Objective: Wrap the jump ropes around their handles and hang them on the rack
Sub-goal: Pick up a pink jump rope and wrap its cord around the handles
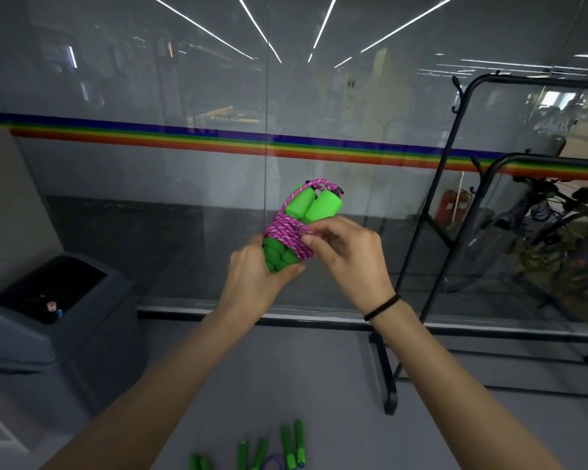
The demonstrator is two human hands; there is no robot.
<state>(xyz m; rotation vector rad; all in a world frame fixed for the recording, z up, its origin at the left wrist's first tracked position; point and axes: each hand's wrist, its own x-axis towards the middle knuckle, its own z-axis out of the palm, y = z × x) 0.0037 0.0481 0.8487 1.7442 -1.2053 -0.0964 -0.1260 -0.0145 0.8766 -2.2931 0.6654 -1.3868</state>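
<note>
A jump rope with two bright green foam handles [314, 205] is held upright in front of me, its pink cord [287, 232] wound many times around the middle of both handles. My left hand [255, 283] grips the lower ends of the handles. My right hand [347, 256] pinches the pink cord at the coil's right side. A black metal rack [452, 171] with hooks stands to the right, against the glass wall. Nothing hangs on the part of it that I can see.
More green-handled jump ropes [286, 449] lie on the grey floor at the bottom edge. A grey bin [45, 330] stands at the left. A glass wall with a rainbow stripe [218, 144] is straight ahead. A bicycle [557, 232] shows behind the glass at the right.
</note>
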